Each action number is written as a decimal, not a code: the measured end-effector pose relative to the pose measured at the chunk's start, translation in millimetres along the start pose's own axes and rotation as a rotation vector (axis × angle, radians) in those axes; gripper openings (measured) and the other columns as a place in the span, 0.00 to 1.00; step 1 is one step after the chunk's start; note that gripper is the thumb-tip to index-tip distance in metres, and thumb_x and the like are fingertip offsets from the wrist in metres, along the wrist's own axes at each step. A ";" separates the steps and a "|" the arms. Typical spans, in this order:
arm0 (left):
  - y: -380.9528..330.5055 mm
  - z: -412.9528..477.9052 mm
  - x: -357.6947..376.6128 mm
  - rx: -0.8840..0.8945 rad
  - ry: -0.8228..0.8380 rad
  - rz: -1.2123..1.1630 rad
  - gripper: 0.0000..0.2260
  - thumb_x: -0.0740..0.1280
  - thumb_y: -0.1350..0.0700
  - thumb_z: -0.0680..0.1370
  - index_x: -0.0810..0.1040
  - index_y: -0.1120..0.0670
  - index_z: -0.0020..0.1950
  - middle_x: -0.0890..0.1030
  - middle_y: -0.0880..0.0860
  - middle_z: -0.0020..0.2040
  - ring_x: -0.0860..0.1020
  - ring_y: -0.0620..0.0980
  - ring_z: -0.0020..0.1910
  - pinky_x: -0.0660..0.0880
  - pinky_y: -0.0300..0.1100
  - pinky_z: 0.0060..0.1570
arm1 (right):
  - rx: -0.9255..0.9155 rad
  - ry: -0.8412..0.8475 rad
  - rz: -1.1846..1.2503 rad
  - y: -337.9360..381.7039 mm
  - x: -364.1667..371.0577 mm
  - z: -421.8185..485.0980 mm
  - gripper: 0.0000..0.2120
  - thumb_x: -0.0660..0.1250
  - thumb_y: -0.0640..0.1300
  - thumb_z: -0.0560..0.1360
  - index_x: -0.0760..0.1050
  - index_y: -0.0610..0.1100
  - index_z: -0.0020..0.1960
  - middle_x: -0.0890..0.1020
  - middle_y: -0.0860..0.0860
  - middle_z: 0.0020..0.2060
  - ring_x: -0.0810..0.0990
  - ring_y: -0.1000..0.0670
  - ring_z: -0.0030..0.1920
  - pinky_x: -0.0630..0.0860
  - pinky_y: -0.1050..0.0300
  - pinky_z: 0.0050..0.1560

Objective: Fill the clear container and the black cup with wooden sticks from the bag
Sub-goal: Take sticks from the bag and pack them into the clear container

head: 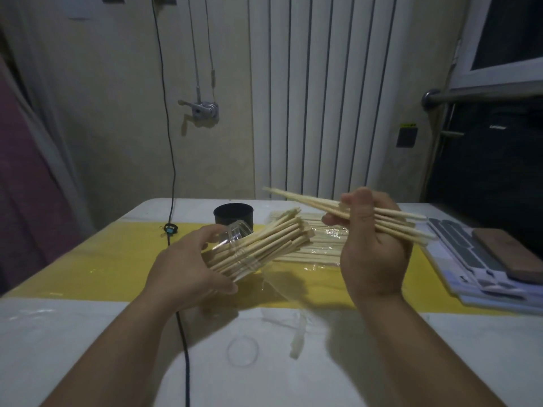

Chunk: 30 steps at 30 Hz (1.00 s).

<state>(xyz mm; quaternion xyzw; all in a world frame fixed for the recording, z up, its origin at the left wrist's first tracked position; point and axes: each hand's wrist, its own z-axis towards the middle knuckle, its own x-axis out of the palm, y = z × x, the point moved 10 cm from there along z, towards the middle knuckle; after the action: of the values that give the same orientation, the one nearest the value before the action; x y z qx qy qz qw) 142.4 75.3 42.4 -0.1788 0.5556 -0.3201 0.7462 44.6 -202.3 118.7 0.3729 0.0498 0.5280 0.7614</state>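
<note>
My left hand (188, 265) is wrapped around the clear container (235, 245), fingers curled under it and thumb over the top. It holds the container off the table (88, 333), tipped on its side with the mouth toward the right. I judge the tilt is deliberate: sticks can slide in lengthwise instead of dropping in from above. The packed sticks (273, 233) inside jut well out of the mouth. The container looks nearly full, so any more would have to be wedged in among them.

My right hand (373, 248) is closed on a small bundle (308, 201) of a few sticks, their longer free ends pointing left. They sit above and just beyond the container's mouth, roughly in line with it, which reads to me as a feed lined up to go in.

Behind the container the black cup (233, 214) stands upright, with no sticks rising above its rim; I take that as the share left to do. The bag (320, 248) lies flat just past both hands, clear plastic with many sticks in it, within easy reach of the right hand. A clear round lid (243, 349) lies on the near side of the table, apart from the work. A black cable (183, 333) runs under my left wrist.
</note>
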 end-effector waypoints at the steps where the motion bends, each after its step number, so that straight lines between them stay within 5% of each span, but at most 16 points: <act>1: -0.2 0.1 0.0 -0.001 0.000 0.008 0.46 0.82 0.47 0.50 0.70 0.33 0.66 0.74 0.34 0.54 0.78 0.44 0.52 0.77 0.48 0.52 | 0.076 0.005 0.030 -7.3 1.7 -1.2 0.15 0.61 0.50 0.82 0.77 0.47 0.40 0.81 0.52 0.33 0.83 0.49 0.31 0.80 0.56 0.36; 6: 0.0 -0.3 1.0 -0.006 0.005 0.039 0.46 0.82 0.47 0.50 0.70 0.33 0.67 0.73 0.31 0.52 0.78 0.43 0.52 0.75 0.44 0.49 | 0.304 0.104 0.034 -38.1 13.3 -7.6 0.17 0.61 0.44 0.82 0.77 0.40 0.37 0.79 0.52 0.28 0.78 0.50 0.28 0.79 0.52 0.35; 14: -6.2 -2.4 2.8 0.006 0.010 0.101 0.49 0.80 0.46 0.49 0.71 0.35 0.70 0.75 0.33 0.56 0.77 0.44 0.53 0.73 0.43 0.50 | 0.361 0.238 -0.153 -49.7 17.5 -6.9 0.17 0.63 0.47 0.81 0.78 0.45 0.35 0.78 0.59 0.28 0.77 0.63 0.35 0.69 0.73 0.37; 17: -7.7 -3.3 2.4 0.005 0.008 0.104 0.48 0.82 0.47 0.50 0.71 0.35 0.69 0.75 0.34 0.56 0.77 0.44 0.54 0.73 0.44 0.51 | 0.424 0.289 -0.168 -54.4 23.4 -11.1 0.15 0.66 0.48 0.79 0.80 0.46 0.36 0.82 0.55 0.38 0.78 0.65 0.38 0.69 0.75 0.37; 19: -9.4 -4.0 3.0 0.013 0.012 0.116 0.48 0.80 0.46 0.49 0.71 0.36 0.69 0.76 0.34 0.56 0.77 0.43 0.53 0.72 0.42 0.49 | 0.480 0.426 -0.200 -60.0 36.3 -19.6 0.06 0.71 0.52 0.75 0.82 0.49 0.44 0.79 0.54 0.54 0.77 0.66 0.47 0.69 0.76 0.44; 21: -10.0 -4.0 3.5 0.018 0.014 0.114 0.48 0.77 0.43 0.47 0.72 0.36 0.69 0.77 0.34 0.56 0.78 0.42 0.51 0.71 0.41 0.48 | 0.518 0.543 -0.245 -64.7 45.6 -30.4 0.25 0.75 0.58 0.65 0.75 0.54 0.60 0.72 0.55 0.65 0.73 0.60 0.61 0.69 0.67 0.57; 23: -9.5 -3.8 3.2 0.015 0.015 0.107 0.49 0.76 0.43 0.47 0.72 0.36 0.69 0.77 0.35 0.56 0.79 0.41 0.50 0.72 0.41 0.48 | 0.510 0.420 -0.204 -62.9 37.8 -25.2 0.34 0.73 0.60 0.62 0.68 0.55 0.65 0.72 0.58 0.65 0.72 0.57 0.64 0.71 0.57 0.61; 27: -10.1 -3.6 3.3 0.014 0.018 0.108 0.49 0.76 0.43 0.46 0.72 0.37 0.70 0.77 0.35 0.58 0.79 0.42 0.52 0.74 0.43 0.51 | 0.372 0.322 -0.204 -52.1 33.0 -17.5 0.08 0.62 0.50 0.81 0.77 0.53 0.58 0.80 0.63 0.54 0.76 0.67 0.56 0.72 0.65 0.56; 30: -10.7 -3.9 3.0 0.016 0.012 0.123 0.49 0.76 0.43 0.47 0.72 0.37 0.70 0.76 0.35 0.58 0.79 0.43 0.52 0.74 0.43 0.50 | 0.332 0.481 -0.276 -56.4 50.2 -28.8 0.13 0.56 0.46 0.84 0.77 0.59 0.55 0.78 0.65 0.60 0.73 0.68 0.61 0.69 0.69 0.61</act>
<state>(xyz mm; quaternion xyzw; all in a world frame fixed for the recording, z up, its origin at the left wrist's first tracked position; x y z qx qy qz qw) 136.3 65.7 45.7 -0.1364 0.5676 -0.2792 0.7624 96.3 -154.5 79.0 0.3462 0.3640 0.4776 0.7208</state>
